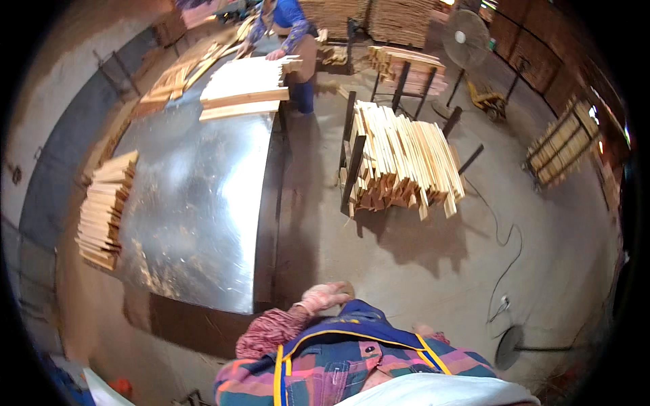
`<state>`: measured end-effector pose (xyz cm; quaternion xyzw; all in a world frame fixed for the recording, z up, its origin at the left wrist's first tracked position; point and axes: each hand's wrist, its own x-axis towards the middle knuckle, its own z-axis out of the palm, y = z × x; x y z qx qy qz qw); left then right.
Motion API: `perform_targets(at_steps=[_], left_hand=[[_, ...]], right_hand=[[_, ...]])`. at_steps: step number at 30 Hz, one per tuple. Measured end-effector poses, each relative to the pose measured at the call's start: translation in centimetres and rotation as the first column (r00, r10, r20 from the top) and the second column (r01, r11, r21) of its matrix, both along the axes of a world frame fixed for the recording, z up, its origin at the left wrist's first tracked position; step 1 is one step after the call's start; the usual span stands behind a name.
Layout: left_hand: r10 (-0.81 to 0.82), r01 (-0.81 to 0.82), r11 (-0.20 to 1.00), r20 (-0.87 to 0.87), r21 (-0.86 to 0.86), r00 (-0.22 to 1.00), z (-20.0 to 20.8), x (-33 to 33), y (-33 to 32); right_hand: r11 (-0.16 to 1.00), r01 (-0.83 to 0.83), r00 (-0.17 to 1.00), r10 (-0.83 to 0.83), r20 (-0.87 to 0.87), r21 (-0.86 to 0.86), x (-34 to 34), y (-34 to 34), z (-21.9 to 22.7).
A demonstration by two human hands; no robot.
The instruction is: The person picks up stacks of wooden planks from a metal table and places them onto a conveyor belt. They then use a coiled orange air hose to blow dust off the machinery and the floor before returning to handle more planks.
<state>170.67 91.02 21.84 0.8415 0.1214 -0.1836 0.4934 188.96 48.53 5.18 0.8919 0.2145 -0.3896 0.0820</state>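
My left hand (325, 296), in a pale glove and a dark red patterned sleeve, is in front of my body beside the top of my blue apron (369, 318). Its fingers stretch to the right, with a tan patch at their tips that I cannot make out. Only a sliver of my right hand (424, 329) shows past the apron's right side; its fingers are hidden. Closest to my left hand is the near right corner of a shiny metal-topped table (196, 203). A row of short wooden strips (107, 210) lies along its left edge.
At the table's far end, a person in blue (291, 27) touches a stack of pale boards (244, 84). A dark metal rack (353, 166) holds many wooden strips (409, 159). Beyond stand a fan (466, 39) and a yellow pallet jack (489, 101). A cable (518, 250) crosses the floor.
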Motion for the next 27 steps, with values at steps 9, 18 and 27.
perform_targets(at_steps=[9, 18, 27], left_hand=[[0.318, -0.312, 0.948, -0.181, 0.060, 0.931, 1.7, 12.2, 15.2], [0.332, -0.326, 0.942, -0.076, 0.086, 0.940, 1.2, 19.5, 36.9], [0.799, -0.802, 0.597, -0.107, 0.023, 0.592, -0.7, 20.1, 57.4]], right_hand=[[0.477, 0.743, 0.629, -0.258, -0.734, 0.469, 21.6, 46.9, 13.8], [0.481, 0.799, 0.495, -0.184, -0.849, 0.361, 21.8, 71.2, 7.5], [0.579, -0.559, 0.792, 0.584, 0.177, 0.593, 36.5, 84.8, 3.2]])
